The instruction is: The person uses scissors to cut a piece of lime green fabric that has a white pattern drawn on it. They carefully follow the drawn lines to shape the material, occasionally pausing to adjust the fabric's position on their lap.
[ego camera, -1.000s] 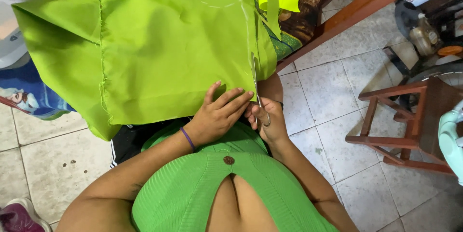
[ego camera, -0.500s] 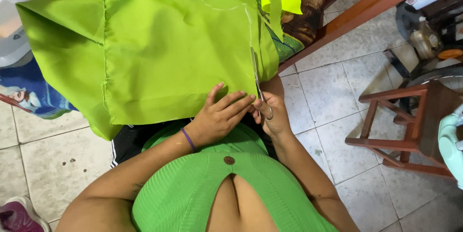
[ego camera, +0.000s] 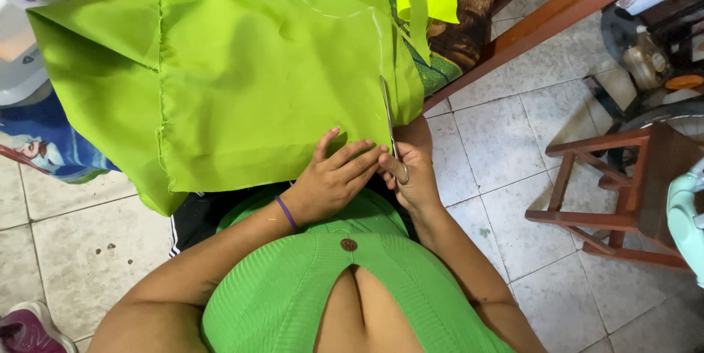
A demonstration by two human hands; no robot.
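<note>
Scissors (ego camera: 389, 122) clamped in right hand (ego camera: 415, 181), blades just entering green fabric (ego camera: 257, 89) at its near right edge, left hand (ego camera: 330, 181) flat beside pinning it; cut looks barely begun, most remains.

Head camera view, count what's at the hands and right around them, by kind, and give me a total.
Hands: 2, left hand flat on the cloth, right hand gripping the scissors
Scissors: 1
Large green fabric piece: 1
Purple wristband: 1
Wooden stool: 1
Total: 6
</note>
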